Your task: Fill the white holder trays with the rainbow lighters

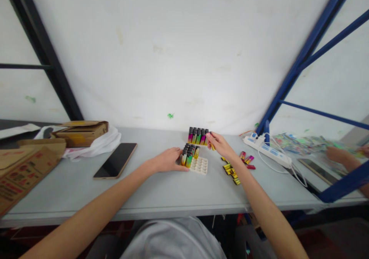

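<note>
A white tray [199, 166] with round holes lies on the table, its left part filled with upright lighters [188, 155] that have black tops and shiny multicoloured bodies. My left hand [168, 160] grips the tray's left side, thumb along the front and fingers behind. Between the fingertips of my right hand [217, 141] is a yellow lighter [213, 146], held just right of a second block of upright lighters [198, 135] behind the tray. Loose yellow lighters [230, 170] lie in a pile by my right forearm, with several red and purple lighters [248, 160] beside them.
To the left are a dark phone [115, 161], a cardboard box [83, 133] on a white plastic bag and an open carton [30, 166]. A white power strip [268, 150] with cables sits right, beside a blue metal frame [291, 78]. Another person's hand [338, 155] shows beyond it.
</note>
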`<state>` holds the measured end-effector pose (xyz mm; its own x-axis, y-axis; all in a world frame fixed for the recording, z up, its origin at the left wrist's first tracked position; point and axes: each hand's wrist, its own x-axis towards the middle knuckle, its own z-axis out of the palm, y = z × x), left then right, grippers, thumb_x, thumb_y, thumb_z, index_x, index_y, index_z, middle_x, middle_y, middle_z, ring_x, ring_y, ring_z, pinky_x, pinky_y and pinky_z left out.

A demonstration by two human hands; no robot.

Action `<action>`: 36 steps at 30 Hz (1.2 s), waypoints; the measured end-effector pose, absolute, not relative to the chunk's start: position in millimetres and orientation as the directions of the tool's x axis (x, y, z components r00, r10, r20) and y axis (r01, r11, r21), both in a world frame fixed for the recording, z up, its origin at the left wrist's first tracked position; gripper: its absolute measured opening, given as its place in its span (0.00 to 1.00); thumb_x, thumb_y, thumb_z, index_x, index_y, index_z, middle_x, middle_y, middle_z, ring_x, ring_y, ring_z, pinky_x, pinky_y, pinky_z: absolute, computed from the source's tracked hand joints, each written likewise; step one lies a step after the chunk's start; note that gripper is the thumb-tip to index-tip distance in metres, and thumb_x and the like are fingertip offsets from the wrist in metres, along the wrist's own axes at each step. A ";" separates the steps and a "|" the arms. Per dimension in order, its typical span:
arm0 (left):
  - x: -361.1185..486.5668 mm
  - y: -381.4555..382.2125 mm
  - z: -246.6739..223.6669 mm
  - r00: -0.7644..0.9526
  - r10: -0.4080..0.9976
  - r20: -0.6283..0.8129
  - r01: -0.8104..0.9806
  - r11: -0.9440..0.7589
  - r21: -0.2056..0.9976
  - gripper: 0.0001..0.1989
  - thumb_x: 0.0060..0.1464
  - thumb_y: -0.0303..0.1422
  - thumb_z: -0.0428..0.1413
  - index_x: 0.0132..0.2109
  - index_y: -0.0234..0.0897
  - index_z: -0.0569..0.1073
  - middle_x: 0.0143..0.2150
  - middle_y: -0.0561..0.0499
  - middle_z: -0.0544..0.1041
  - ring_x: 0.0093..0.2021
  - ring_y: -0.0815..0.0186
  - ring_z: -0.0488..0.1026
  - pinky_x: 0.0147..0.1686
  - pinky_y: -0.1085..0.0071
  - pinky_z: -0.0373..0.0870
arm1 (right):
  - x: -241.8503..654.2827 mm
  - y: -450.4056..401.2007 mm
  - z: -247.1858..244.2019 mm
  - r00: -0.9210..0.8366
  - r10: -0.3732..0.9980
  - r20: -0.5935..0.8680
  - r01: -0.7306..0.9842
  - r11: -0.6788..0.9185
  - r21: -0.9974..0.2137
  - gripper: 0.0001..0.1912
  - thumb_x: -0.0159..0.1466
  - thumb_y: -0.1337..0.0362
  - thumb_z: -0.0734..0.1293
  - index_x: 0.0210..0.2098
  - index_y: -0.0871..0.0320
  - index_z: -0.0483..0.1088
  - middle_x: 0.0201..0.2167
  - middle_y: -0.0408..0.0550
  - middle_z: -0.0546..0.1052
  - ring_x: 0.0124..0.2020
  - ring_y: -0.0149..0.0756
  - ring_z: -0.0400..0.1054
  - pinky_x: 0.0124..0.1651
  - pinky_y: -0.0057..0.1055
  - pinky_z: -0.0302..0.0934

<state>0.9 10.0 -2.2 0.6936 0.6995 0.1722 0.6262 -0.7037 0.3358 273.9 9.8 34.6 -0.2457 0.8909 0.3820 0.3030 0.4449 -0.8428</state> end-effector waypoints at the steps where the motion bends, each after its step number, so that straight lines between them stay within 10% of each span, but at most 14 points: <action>1: 1.2 9.9 -2.2 0.696 0.699 0.163 0.632 -0.705 0.322 0.29 0.52 0.60 0.61 0.41 0.37 0.74 0.40 0.44 0.77 0.42 0.52 0.75 0.45 0.62 0.70 | 270.7 10.0 30.2 -0.262 0.890 0.373 0.257 0.437 -0.862 0.29 0.65 0.35 0.63 0.29 0.55 0.66 0.24 0.41 0.71 0.26 0.31 0.62 0.31 0.28 0.59; 6: 2.1 9.8 -1.8 0.711 0.688 0.148 0.636 -0.718 0.283 0.28 0.54 0.59 0.60 0.42 0.35 0.74 0.41 0.43 0.77 0.43 0.52 0.74 0.45 0.62 0.70 | 258.6 5.9 12.8 -0.252 0.940 0.231 0.065 0.255 -0.965 0.28 0.61 0.34 0.67 0.39 0.53 0.66 0.20 0.33 0.61 0.17 0.25 0.49 0.20 0.25 0.47; 13: 2.0 9.4 -1.4 0.701 0.696 0.156 0.648 -0.713 0.267 0.30 0.53 0.59 0.60 0.44 0.34 0.75 0.43 0.42 0.78 0.43 0.51 0.75 0.45 0.61 0.71 | 245.2 0.9 1.1 -0.094 0.996 0.004 0.027 0.007 -1.000 0.37 0.59 0.25 0.58 0.22 0.54 0.55 0.15 0.33 0.47 0.16 0.24 0.37 0.20 0.26 0.32; 36: 1.5 11.0 -2.5 0.709 0.684 0.170 0.618 -0.720 0.317 0.31 0.53 0.59 0.61 0.48 0.35 0.75 0.45 0.42 0.79 0.45 0.51 0.76 0.47 0.61 0.71 | 248.0 6.0 -20.6 -0.044 0.957 0.286 0.344 0.283 -0.895 0.30 0.70 0.44 0.53 0.17 0.53 0.55 0.13 0.39 0.56 0.18 0.31 0.51 0.24 0.32 0.47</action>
<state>1.5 11.0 -2.5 0.7093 0.6841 0.1701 0.6181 -0.7195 0.3167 248.0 6.0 -20.6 -0.0438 0.9573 0.2857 0.3436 0.2829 -0.8955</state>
